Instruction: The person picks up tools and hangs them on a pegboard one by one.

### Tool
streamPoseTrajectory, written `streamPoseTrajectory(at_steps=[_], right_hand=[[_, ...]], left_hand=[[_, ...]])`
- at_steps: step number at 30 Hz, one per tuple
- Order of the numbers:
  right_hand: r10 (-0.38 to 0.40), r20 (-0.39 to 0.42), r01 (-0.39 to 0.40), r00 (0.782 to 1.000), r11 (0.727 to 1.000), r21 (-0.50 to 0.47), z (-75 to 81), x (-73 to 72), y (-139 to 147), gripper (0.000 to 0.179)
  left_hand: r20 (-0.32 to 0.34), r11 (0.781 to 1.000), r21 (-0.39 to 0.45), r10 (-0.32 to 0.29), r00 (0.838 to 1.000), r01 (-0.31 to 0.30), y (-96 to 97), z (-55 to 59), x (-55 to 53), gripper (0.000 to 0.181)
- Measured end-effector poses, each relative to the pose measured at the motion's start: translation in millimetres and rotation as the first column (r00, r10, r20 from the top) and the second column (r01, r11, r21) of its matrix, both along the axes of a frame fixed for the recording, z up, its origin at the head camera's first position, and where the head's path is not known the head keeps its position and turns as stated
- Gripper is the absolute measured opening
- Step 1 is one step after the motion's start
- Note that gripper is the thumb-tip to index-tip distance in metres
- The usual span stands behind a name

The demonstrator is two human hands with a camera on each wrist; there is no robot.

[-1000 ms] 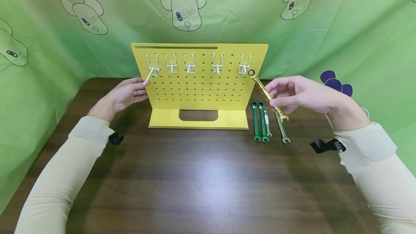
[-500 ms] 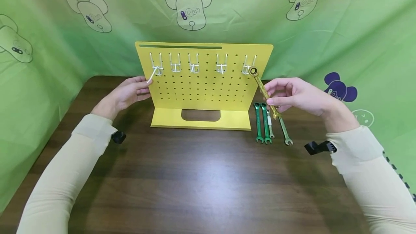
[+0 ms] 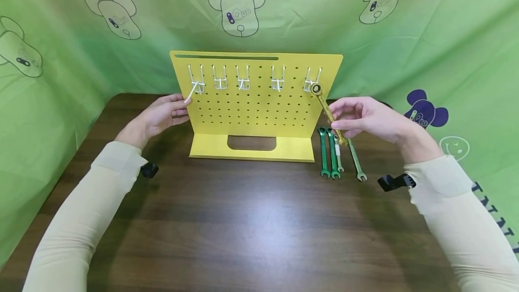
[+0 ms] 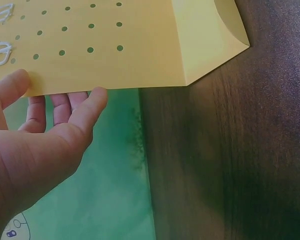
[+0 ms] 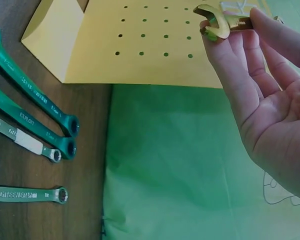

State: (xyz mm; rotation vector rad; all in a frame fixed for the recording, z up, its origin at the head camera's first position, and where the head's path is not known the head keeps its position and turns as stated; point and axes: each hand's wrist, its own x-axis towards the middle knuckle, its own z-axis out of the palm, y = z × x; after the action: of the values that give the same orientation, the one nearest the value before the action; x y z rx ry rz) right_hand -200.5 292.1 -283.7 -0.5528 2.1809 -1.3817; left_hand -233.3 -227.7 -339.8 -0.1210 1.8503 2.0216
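A yellow pegboard [image 3: 251, 116] stands upright on its folded base, with several white wire hooks [image 3: 243, 83] along its upper part. At its left edge my left hand [image 3: 160, 114] grips the board, thumb [image 4: 12, 87] in front and some fingers behind. My right hand [image 3: 366, 118] pinches a gold ratchet combination wrench [image 3: 327, 111] between thumb and fingers, tilted, ring end up. That ring end overlaps the lower part of the rightmost hook [image 3: 311, 83]; the head view does not settle whether they touch. The wrench's open end [image 5: 217, 22] faces the right wrist camera.
Right of the board, two green ratchet wrenches [image 3: 324, 154], a small wrench with a white label [image 3: 338, 154] and a pale green wrench [image 3: 357, 161] lie on the brown wooden table [image 3: 227, 220]. A green printed cloth [image 3: 162, 21] hangs close behind the board.
My right hand and the gold wrench have shifted slightly left relative to the board, bringing the ring end over the rightmost hook. The left hand keeps its hold. The head view has shifted a little.
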Motion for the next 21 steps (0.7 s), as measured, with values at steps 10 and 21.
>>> streamPoseTrajectory(at_steps=[10,21], right_hand=[[-0.013,0.034,0.014,0.999,0.999,-0.029,-16.7,-8.1,-3.6,0.025],[-0.122,0.101,0.139,0.987,0.974,-0.178,-42.8,-14.5,-23.9,0.019]], left_hand=[[-0.001,1.000,-0.008,0.002,1.000,-0.002,-2.7,-1.5,0.9,0.023],[0.004,1.000,-0.007,0.008,1.000,-0.008,-0.4,0.7,0.7,0.023]])
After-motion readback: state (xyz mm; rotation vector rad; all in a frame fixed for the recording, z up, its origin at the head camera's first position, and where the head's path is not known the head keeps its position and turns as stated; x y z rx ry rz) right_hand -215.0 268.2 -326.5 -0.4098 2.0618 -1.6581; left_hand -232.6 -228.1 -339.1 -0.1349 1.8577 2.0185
